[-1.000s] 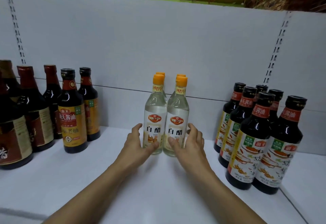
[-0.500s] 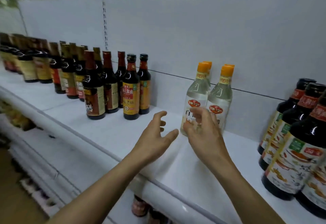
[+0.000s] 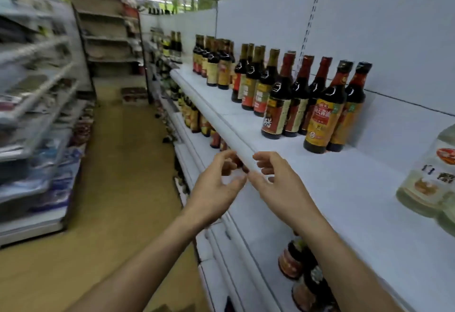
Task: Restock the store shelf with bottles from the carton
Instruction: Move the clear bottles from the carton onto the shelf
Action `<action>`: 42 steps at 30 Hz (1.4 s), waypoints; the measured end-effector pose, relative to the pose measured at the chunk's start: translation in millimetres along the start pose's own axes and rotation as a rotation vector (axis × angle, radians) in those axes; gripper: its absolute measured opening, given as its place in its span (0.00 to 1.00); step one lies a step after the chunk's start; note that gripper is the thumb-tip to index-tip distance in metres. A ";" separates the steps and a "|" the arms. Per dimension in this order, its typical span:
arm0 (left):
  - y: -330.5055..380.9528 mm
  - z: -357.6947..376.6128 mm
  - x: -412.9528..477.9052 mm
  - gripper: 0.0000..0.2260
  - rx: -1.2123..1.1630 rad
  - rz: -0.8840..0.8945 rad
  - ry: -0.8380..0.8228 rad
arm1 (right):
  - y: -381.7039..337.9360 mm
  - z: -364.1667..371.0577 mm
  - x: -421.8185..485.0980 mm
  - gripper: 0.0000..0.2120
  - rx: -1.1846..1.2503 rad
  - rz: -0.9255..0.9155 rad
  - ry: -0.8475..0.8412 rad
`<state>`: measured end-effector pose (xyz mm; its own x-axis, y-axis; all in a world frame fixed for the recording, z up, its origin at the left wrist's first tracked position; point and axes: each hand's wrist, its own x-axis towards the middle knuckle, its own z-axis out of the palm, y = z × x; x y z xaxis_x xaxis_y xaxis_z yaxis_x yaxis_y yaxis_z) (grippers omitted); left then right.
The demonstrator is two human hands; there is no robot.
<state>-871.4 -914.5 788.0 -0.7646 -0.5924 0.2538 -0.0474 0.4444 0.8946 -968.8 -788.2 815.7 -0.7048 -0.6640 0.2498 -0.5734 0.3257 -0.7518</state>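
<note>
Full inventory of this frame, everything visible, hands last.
Dark sauce bottles: over a dozen, brown-black, red or yellow labels, grouped along the top shelf.
Clear vinegar bottle: at least one, white label, right edge, cropped.
Top shelf: one, white, right side.
Lower-shelf bottles: several, dark, underneath.
Back panel: white, behind the bottles.
Opposite shelving: blurred goods, left.
Floor: tan, aisle.
Left hand: empty, fingers loosely curled, at the shelf's front edge.
Right hand: empty, alongside.
</note>
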 end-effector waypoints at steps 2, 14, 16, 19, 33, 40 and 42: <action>-19.9 -22.1 -11.8 0.21 0.023 -0.060 0.044 | -4.7 30.6 4.7 0.18 0.029 -0.026 -0.070; -156.5 -126.7 -111.6 0.22 0.078 -0.411 0.190 | -18.6 230.6 -25.9 0.17 0.099 -0.019 -0.490; -185.6 -132.8 -129.1 0.23 0.082 -0.469 0.184 | -9.5 263.3 -37.4 0.18 0.098 0.008 -0.549; -231.4 -134.1 -155.5 0.23 0.078 -0.564 0.164 | 14.9 308.8 -57.2 0.17 0.105 0.072 -0.620; -474.0 -37.0 -263.6 0.20 0.027 -0.852 0.106 | 229.9 492.6 -140.8 0.16 0.144 0.287 -0.822; -626.8 54.0 -308.5 0.25 0.046 -0.884 0.003 | 376.5 598.9 -180.1 0.18 0.041 0.277 -0.866; -670.2 71.2 -314.8 0.25 0.075 -0.879 -0.025 | 414.5 626.5 -184.1 0.19 -0.007 0.257 -0.888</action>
<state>-644.7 -978.1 82.3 -0.4449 -0.7264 -0.5239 -0.6665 -0.1222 0.7354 -815.0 -952.6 75.8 -0.2332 -0.8421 -0.4863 -0.4482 0.5369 -0.7148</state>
